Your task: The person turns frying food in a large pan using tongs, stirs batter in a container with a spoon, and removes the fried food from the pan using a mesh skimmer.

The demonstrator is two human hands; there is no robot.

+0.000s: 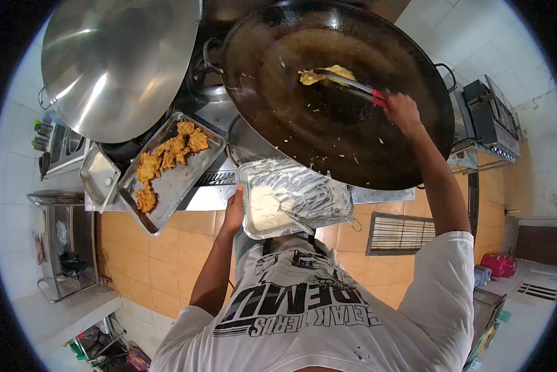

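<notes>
My right hand (402, 113) is closed around the red handle of a pair of tongs (359, 88), which reaches over the large dark wok (377, 142). At the tips of the tongs lies a yellow fritter (328, 75) in the wok; whether they pinch it I cannot tell. Small crumbs are scattered over the wok's surface. My left hand (234, 209) grips the left edge of a metal tray (251, 234) smeared with pale batter (266, 204). A spoon-like utensil (298, 221) rests in the batter, its handle toward my body.
To the left, a metal tray (185, 180) holds several browned fritters (167, 155), beside a smaller metal pan (98, 175). A big shiny metal wok or lid (117, 62) stands above them. A floor grate (399, 234) lies right of my body; a black appliance (492, 115) is at far right.
</notes>
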